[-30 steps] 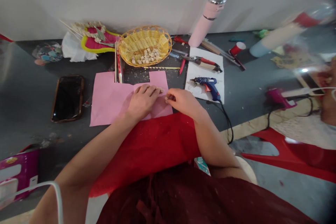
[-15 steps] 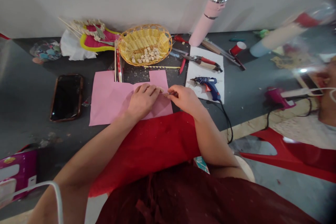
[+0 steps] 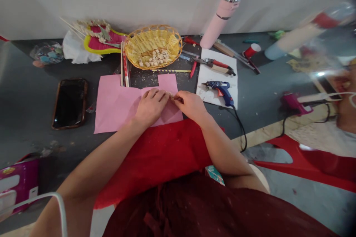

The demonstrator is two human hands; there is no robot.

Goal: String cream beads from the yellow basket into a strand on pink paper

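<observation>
Pale knobbly strip [image 3: 170, 95] lies on pink paper [image 3: 112, 100], partly under our left hand's [image 3: 151, 108] loosely curled fingers; our right hand's [image 3: 192, 106] pinch narrowly beside it, grip unclear. It seems partly built, with loose bits [image 3: 158, 58] in our basket [image 3: 151, 41].

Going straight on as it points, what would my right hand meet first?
Likely the small beige pieces beside the left hand; I cannot tell whether the right hand touches them.
</observation>
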